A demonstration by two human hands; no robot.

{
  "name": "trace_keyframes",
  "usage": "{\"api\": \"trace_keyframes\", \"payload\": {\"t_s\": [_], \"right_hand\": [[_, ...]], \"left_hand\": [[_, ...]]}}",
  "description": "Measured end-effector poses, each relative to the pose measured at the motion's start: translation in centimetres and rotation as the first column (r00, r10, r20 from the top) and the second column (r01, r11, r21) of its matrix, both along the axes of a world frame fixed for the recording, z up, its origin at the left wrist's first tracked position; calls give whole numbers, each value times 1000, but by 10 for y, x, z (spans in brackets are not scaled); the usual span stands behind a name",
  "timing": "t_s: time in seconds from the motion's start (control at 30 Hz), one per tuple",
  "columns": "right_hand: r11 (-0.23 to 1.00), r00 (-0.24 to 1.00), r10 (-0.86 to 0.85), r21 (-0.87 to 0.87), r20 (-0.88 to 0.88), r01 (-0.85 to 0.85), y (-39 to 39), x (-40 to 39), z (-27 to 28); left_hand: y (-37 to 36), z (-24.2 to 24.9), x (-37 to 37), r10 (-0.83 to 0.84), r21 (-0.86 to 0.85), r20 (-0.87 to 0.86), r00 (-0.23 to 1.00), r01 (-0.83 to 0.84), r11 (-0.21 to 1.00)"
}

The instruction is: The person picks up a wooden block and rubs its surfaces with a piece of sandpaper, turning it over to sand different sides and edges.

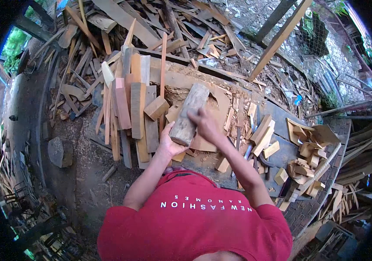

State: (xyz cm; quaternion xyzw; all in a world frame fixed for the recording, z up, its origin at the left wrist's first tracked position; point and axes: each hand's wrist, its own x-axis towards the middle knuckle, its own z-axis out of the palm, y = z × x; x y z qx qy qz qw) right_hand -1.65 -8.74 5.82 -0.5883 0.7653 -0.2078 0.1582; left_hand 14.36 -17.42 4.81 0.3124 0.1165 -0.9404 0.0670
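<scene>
A thick, weathered grey wood block (pixel 190 114) lies slantwise in front of me, its cut near end towards my body. My left hand (pixel 169 142) grips that near end from the left and below, the thumb up along its side. Over the right side of the block is my right hand (pixel 205 126), blurred, with the fingers bent and the fingertips at the wood's surface. Under the block spreads a flat brown sheet (pixel 203 144). A small cut wood piece (pixel 156 108) rests just left of the block, on upright-laid planks.
Several long planks (pixel 137 111) lie side by side on the left of the workbench (pixel 281 114). Small wood offcuts (pixel 310 163) are heaped at its right end, near a dark curved tool (pixel 266 163). Behind the bench is a large scrap wood pile (pixel 151 26). A stump (pixel 60 152) stands at left.
</scene>
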Motion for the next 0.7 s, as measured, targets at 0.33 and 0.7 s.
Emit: {"api": "trace_keyframes", "payload": {"t_s": [0.33, 0.7], "right_hand": [[974, 976, 206, -85, -66, -211, 18, 11, 18], [984, 960, -145, 68, -241, 166, -85, -97, -45]], "left_hand": [[4, -1, 3, 11, 46, -103, 995, -6, 999], [3, 9, 0, -11, -60, -49, 999, 8, 998]]}}
